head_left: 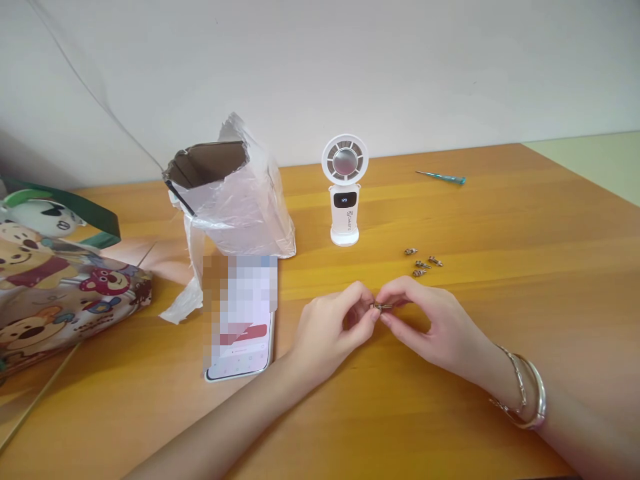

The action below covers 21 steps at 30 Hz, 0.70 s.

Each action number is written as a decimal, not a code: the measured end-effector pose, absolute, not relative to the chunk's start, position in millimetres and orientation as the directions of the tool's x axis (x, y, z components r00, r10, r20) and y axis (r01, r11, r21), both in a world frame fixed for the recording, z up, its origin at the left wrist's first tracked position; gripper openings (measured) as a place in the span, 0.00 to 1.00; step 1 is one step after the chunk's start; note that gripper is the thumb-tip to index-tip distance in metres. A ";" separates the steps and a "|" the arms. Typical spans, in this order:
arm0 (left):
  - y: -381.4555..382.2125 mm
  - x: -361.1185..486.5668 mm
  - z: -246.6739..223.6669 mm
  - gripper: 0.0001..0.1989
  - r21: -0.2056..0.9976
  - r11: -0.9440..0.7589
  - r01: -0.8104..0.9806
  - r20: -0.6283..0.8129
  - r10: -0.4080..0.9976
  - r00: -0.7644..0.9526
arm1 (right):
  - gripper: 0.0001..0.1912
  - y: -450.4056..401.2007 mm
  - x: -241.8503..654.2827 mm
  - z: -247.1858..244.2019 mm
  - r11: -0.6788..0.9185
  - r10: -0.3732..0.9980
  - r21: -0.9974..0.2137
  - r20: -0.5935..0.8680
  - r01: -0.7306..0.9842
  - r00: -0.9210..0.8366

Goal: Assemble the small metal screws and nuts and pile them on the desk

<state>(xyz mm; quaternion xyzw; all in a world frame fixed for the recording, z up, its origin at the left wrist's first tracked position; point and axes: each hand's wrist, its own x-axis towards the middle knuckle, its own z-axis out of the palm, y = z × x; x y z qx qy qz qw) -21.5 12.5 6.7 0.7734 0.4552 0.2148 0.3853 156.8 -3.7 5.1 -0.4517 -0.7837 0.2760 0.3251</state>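
The left hand (326, 328) and the right hand (425, 321) hold one small threaded metal part (381, 307) together, with the fingers (363, 301) closed on it above the desk (500, 300). Four similar parts (423, 263) lie on the desk, a little farther away to the right.

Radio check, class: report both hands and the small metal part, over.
Left hand and right hand pinching small metal screw fitting between fingertips. Four similar fittings lie just ahead.
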 end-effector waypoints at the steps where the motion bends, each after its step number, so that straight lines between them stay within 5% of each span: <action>1: 12.9 -21.9 6.6 0.04 0.775 -0.304 0.554 -0.013 0.869 0.495 | 0.06 -3.5 157.0 4.6 0.444 0.885 -0.723 0.259 0.529 -0.388; 15: 13.8 -24.9 7.8 0.04 0.749 -0.343 0.566 0.011 0.861 0.508 | 0.08 -3.6 162.1 9.4 0.474 0.880 -0.709 0.361 0.523 -0.308; 21: 13.0 -24.5 10.2 0.04 0.687 -0.383 0.617 0.054 0.874 0.482 | 0.07 -4.4 161.3 9.3 0.412 0.909 -0.731 0.291 0.545 -0.298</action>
